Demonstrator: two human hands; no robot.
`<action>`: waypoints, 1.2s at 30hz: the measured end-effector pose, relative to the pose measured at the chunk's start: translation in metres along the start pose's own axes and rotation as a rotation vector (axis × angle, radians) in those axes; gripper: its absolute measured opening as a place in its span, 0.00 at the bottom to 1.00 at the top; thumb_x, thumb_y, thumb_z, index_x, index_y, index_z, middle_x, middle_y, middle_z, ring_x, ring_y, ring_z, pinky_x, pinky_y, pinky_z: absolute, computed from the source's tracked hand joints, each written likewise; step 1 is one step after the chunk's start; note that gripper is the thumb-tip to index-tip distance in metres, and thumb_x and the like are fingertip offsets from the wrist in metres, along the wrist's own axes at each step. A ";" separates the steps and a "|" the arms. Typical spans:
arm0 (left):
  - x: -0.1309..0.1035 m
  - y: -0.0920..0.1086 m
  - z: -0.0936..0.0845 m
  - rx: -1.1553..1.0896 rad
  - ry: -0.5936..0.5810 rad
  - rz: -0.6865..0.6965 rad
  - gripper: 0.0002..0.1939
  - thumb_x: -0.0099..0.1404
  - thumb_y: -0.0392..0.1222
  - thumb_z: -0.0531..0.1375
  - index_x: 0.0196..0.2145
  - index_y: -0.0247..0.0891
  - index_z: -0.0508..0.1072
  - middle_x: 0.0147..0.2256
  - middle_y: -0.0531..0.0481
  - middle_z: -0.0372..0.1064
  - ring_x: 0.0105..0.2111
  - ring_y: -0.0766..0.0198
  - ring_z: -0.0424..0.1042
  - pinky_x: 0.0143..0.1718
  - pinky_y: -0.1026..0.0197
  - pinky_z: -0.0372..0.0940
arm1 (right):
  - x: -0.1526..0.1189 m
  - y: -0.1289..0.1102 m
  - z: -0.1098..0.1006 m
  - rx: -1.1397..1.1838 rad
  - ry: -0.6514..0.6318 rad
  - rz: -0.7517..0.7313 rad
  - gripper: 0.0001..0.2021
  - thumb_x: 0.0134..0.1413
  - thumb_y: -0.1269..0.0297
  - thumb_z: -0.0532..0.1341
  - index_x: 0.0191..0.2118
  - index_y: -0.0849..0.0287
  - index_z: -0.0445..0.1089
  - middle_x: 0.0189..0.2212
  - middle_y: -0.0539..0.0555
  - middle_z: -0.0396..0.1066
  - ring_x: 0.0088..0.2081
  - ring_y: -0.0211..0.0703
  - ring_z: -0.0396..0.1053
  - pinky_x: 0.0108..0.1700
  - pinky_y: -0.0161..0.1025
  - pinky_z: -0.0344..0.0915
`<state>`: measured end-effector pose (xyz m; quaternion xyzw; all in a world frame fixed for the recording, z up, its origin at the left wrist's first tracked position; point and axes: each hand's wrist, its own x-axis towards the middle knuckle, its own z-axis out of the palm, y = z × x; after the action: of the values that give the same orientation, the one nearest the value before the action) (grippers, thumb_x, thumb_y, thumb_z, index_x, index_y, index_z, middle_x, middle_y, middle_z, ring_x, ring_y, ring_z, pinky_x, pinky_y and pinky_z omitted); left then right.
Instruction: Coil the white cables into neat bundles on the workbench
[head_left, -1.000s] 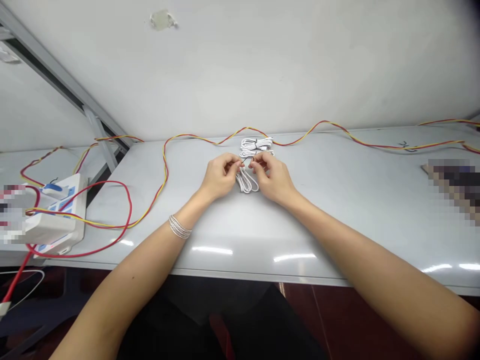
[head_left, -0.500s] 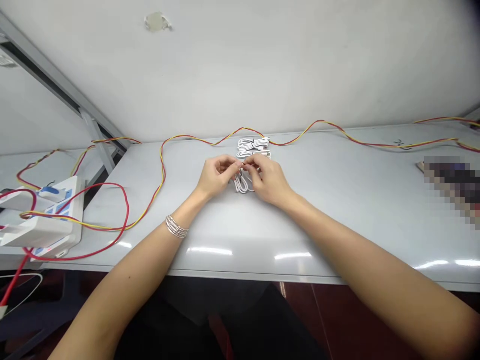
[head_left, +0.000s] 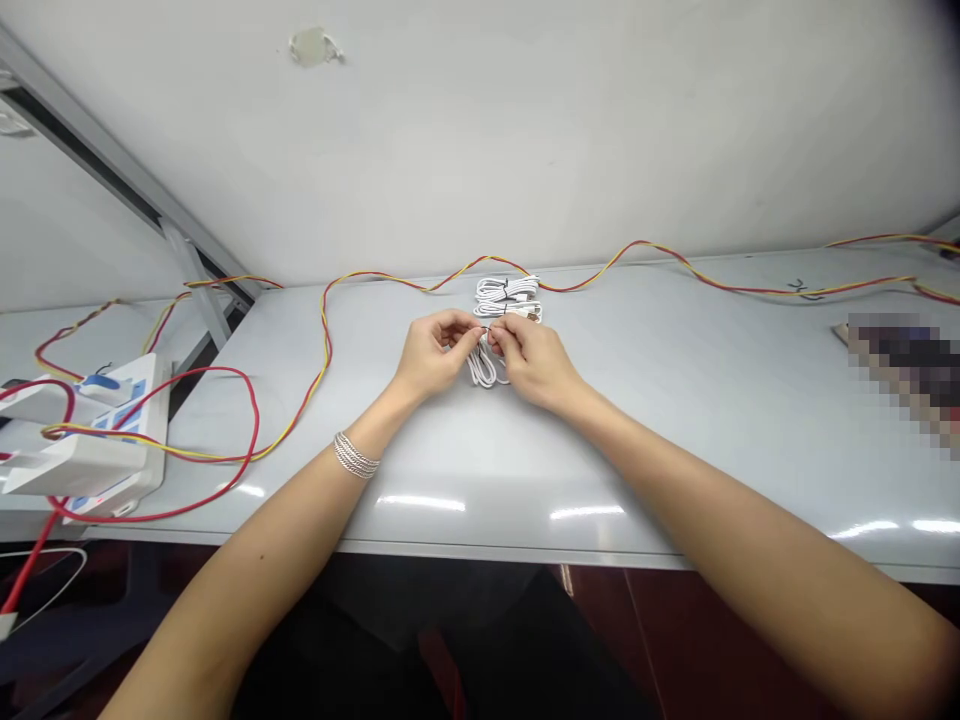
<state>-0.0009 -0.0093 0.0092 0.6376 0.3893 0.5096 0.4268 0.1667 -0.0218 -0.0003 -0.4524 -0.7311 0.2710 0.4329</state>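
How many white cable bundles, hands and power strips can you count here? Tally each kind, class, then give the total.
White bundles: 3
Hands: 2
Power strip: 1
Total: 6

Light (head_left: 421,503) is being reflected off a grey table (head_left: 712,400), backed by a pale wall (head_left: 600,130), above a dark-red floor (head_left: 705,640).

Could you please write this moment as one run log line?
left hand: pinching black tie | right hand: pinching same tie | coiled white cable: on table, between hands | tied white cables: behind
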 end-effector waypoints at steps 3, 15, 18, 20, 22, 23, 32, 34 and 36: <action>0.001 0.001 0.000 -0.060 -0.011 -0.057 0.14 0.54 0.48 0.72 0.29 0.35 0.76 0.27 0.48 0.74 0.25 0.67 0.70 0.28 0.62 0.67 | 0.000 0.001 0.002 0.099 0.027 0.047 0.11 0.65 0.59 0.52 0.32 0.56 0.64 0.29 0.53 0.71 0.32 0.43 0.67 0.38 0.40 0.62; 0.002 0.006 0.000 -0.077 0.055 -0.184 0.12 0.52 0.44 0.71 0.27 0.34 0.74 0.22 0.53 0.69 0.19 0.71 0.64 0.21 0.66 0.59 | -0.002 0.000 -0.001 0.011 0.240 -0.163 0.02 0.57 0.66 0.61 0.36 0.56 0.69 0.35 0.53 0.75 0.34 0.42 0.71 0.38 0.40 0.69; 0.002 0.007 -0.001 -0.056 0.037 -0.215 0.10 0.52 0.42 0.70 0.27 0.34 0.74 0.21 0.53 0.69 0.18 0.72 0.63 0.19 0.66 0.57 | -0.001 0.001 -0.002 -0.036 0.243 -0.206 0.03 0.58 0.67 0.60 0.38 0.56 0.70 0.36 0.53 0.75 0.35 0.43 0.71 0.39 0.40 0.68; 0.002 0.007 -0.001 -0.048 0.016 -0.225 0.09 0.53 0.41 0.69 0.26 0.34 0.74 0.20 0.54 0.68 0.17 0.72 0.63 0.19 0.67 0.56 | -0.001 0.001 -0.002 -0.067 0.243 -0.233 0.04 0.60 0.68 0.59 0.39 0.56 0.71 0.36 0.54 0.75 0.35 0.43 0.71 0.39 0.40 0.68; 0.001 0.008 -0.001 -0.044 -0.006 -0.222 0.08 0.54 0.40 0.67 0.25 0.34 0.74 0.19 0.54 0.67 0.17 0.72 0.62 0.18 0.67 0.55 | -0.002 0.001 -0.002 -0.091 0.233 -0.244 0.04 0.61 0.68 0.59 0.38 0.56 0.72 0.36 0.54 0.75 0.36 0.43 0.71 0.39 0.41 0.67; 0.001 0.008 -0.001 -0.044 -0.016 -0.216 0.07 0.54 0.40 0.67 0.25 0.34 0.74 0.19 0.55 0.67 0.17 0.73 0.62 0.18 0.67 0.55 | -0.002 0.002 -0.002 -0.098 0.227 -0.245 0.04 0.62 0.68 0.58 0.38 0.56 0.71 0.36 0.55 0.74 0.36 0.44 0.70 0.40 0.41 0.67; 0.001 0.004 -0.001 -0.050 -0.037 -0.149 0.11 0.55 0.44 0.69 0.28 0.34 0.75 0.20 0.55 0.67 0.17 0.72 0.63 0.19 0.67 0.59 | -0.001 0.005 -0.001 -0.067 0.182 -0.207 0.04 0.61 0.67 0.58 0.37 0.57 0.70 0.36 0.56 0.74 0.36 0.44 0.70 0.40 0.41 0.67; 0.001 0.003 -0.001 -0.066 -0.025 -0.152 0.11 0.54 0.43 0.70 0.29 0.35 0.75 0.21 0.54 0.69 0.17 0.72 0.64 0.18 0.67 0.59 | -0.001 0.005 -0.001 -0.048 0.165 -0.186 0.03 0.60 0.66 0.59 0.37 0.57 0.70 0.36 0.55 0.74 0.35 0.44 0.70 0.39 0.41 0.67; 0.002 0.001 -0.001 -0.075 -0.024 -0.159 0.11 0.54 0.43 0.71 0.30 0.35 0.75 0.22 0.54 0.70 0.16 0.72 0.64 0.18 0.66 0.59 | -0.001 0.004 -0.001 -0.029 0.149 -0.168 0.04 0.60 0.64 0.59 0.37 0.56 0.70 0.37 0.55 0.75 0.35 0.43 0.70 0.39 0.41 0.67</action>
<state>-0.0018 -0.0076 0.0105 0.5942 0.4145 0.4806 0.4941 0.1697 -0.0208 -0.0037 -0.4145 -0.7361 0.1886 0.5008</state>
